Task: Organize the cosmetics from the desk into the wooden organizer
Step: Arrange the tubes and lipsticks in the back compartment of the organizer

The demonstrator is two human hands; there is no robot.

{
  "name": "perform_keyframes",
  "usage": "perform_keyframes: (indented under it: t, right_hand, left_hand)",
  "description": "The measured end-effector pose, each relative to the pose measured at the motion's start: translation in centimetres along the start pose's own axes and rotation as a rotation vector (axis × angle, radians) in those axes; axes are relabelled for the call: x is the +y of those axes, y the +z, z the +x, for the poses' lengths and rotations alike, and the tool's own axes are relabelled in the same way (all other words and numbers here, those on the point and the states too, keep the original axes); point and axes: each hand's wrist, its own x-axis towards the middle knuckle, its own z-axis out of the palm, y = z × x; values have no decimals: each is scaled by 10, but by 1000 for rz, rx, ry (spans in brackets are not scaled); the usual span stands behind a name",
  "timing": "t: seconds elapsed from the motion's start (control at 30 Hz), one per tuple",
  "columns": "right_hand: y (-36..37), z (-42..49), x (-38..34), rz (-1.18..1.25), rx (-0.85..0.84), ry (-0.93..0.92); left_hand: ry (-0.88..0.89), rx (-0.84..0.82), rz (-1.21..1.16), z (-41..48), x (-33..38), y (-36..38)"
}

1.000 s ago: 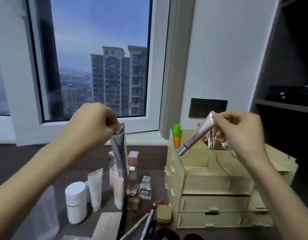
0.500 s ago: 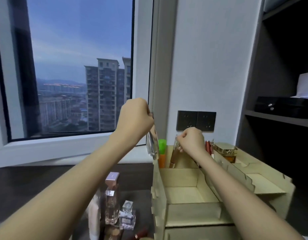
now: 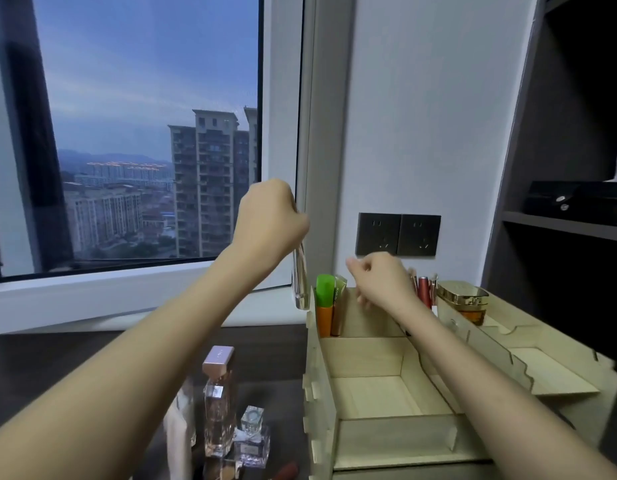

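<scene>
Pinches the silver tube (image 3: 300,282) by its top end in the left grip (image 3: 269,220), hanging just outside the left wall of the wooden organizer (image 3: 317,375), right grip (image 3: 380,282) loosely curled, seemingly empty, over the back compartment; best carried rightward and lowered upright beside the green-capped tube (image 3: 325,291).

A large window (image 3: 144,133) is filling the left side, and beyond it a tall apartment block (image 3: 213,181) is standing against a dusky blue sky, with lower buildings (image 3: 102,213) spreading out beside it. A dark double wall socket (image 3: 398,234) is sitting on the white wall (image 3: 432,116). To the right, a dark shelf (image 3: 563,226) is carrying a black box (image 3: 577,202).
</scene>
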Motion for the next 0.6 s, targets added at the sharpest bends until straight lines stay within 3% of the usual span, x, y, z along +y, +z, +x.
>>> perform_keyframes:
  t: [0.07, 0.17, 0.4, 0.6]
  right_hand:
    - [-22, -13, -8, 106, 7, -108]
    - [-49, -34, -23, 285, -134, -215]
    - [-34, -25, -4, 89, 85, -167]
    - [-7, -13, 19, 80, 59, -100]
  left_hand:
    - [-17, -13, -43, 4, 9, -2]
    - [-31, -73, -94, 7, 31, 1]
    - [-43, -241, -140, 5, 68, 52]
    - [-224, -451, -421, 0, 43, 69]
